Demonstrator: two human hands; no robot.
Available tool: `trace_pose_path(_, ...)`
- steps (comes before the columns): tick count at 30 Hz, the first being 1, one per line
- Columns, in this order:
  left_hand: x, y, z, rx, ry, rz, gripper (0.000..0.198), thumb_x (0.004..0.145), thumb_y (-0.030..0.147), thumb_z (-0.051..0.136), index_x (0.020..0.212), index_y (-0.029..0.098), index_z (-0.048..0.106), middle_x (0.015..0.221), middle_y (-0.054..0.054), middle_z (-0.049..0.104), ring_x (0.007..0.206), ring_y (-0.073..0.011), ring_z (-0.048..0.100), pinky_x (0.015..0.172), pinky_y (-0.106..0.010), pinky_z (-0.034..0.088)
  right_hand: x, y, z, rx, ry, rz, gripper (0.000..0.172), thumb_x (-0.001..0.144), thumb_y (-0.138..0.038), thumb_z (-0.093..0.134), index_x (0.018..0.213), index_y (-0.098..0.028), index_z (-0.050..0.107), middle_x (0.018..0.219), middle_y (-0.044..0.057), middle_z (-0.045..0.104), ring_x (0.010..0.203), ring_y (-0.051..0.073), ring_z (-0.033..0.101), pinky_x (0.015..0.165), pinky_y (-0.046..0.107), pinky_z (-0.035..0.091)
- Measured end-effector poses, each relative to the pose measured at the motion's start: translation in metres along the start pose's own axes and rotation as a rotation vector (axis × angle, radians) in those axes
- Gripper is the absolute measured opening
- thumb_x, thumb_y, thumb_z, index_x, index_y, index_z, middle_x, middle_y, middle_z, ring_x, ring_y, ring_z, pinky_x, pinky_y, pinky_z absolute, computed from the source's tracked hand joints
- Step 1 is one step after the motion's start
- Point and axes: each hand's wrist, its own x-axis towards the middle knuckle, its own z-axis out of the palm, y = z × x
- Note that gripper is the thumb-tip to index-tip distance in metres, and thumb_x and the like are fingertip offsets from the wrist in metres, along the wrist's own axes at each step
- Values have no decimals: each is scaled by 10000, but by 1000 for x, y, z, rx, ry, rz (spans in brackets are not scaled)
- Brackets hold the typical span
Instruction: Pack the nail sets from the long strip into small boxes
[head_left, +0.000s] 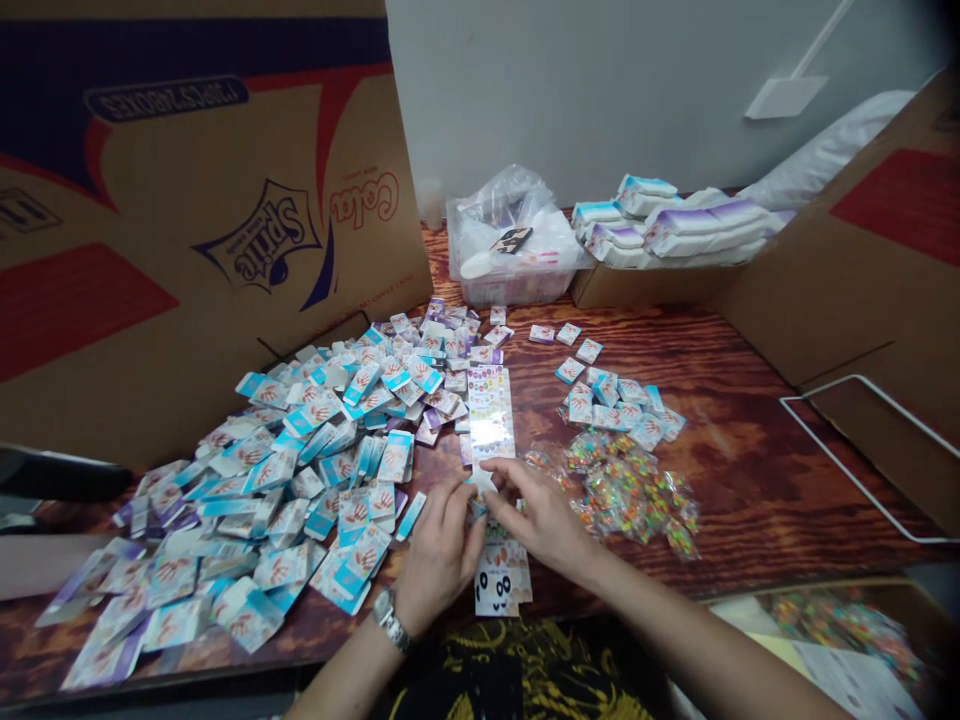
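Head: two hands (439,555) (540,515), one sticker sheet (491,410)

A hand could pass over the wood-grain table (757,470) right of the colourful bags (622,490), up to the cardboard panel (847,270); leftward, the heap of packets (262,500) blocks the way (the Sprite carton (210,220) stands behind it).

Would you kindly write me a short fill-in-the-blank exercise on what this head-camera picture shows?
The left hand and right hand meet at the ____ end of the sticker strip.
The watch is on the ____ wrist.
The multicoloured pile lies nearer the ____ hand.
The cardboard shows the brand name ____, upside down.

Missing words: lower; left; right; Sprite.
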Motion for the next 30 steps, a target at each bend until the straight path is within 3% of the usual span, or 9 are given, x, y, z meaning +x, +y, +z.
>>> trace_pose_path(3,-2,0,0,35,15,24,318,856,114,458,1174,126,448,1155,-159,532,1118,-236,499,935,-393,465,-3,-3,10,-34,107,2,264,842,-206,529,1105,-185,546,896,54,599,804,170,569,743,303,470)
trace_pose_path(11,-2,1,-4,59,38,-1,360,863,120,454,1221,140,426,1181,-159,539,1126,-244,507,938,-414,462,1,-3,21,396,85,215,165,842,-307,551,934,-191,624,872,26,630,834,155,592,740,279,494)
trace_pose_path(16,-4,2,2,16,83,-38,376,870,143,464,1240,137,399,1129,-155,565,1068,-230,549,898,-391,487,3,-3,25,419,130,293,148,766,-273,597,877,-186,642,817,18,620,781,149,587,693,277,507)
trace_pose_path(24,-11,-2,11,122,104,-41,510,871,167,481,1345,100,306,1154,-181,569,1064,-244,567,887,-387,497,-2,-10,26,126,198,132,171,801,-143,535,859,-202,685,849,44,656,814,173,615,752,316,496)
trace_pose_path(30,-8,1,7,84,72,-64,570,884,172,460,1398,100,223,1276,-200,509,1158,-251,521,933,-396,477,-19,-8,33,-13,271,-32,315,909,-188,433,1182,-248,578,1060,83,652,999,214,590,867,376,487)
